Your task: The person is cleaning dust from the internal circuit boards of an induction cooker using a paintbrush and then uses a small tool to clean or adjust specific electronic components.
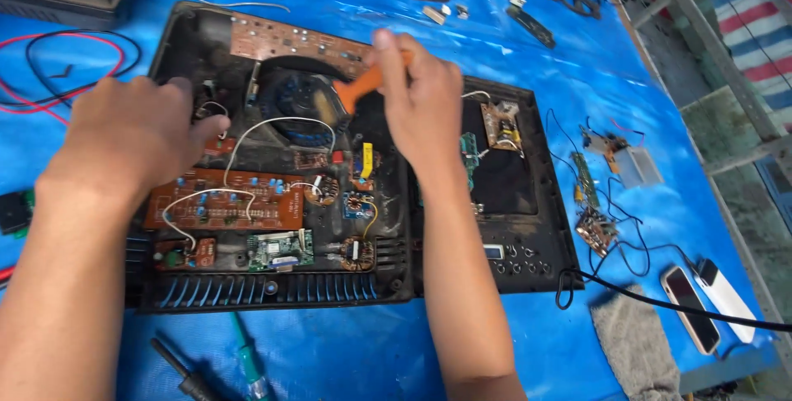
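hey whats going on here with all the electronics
A person is bent over an opened black appliance case full of brown circuit boards, lying on a blue tarp. The right hand holds an orange-handled tool over the round fan opening near the middle. The left hand rests on the case's left side. Screwdrivers, loose wires, small boards, a grey cloth and a phone lie around.
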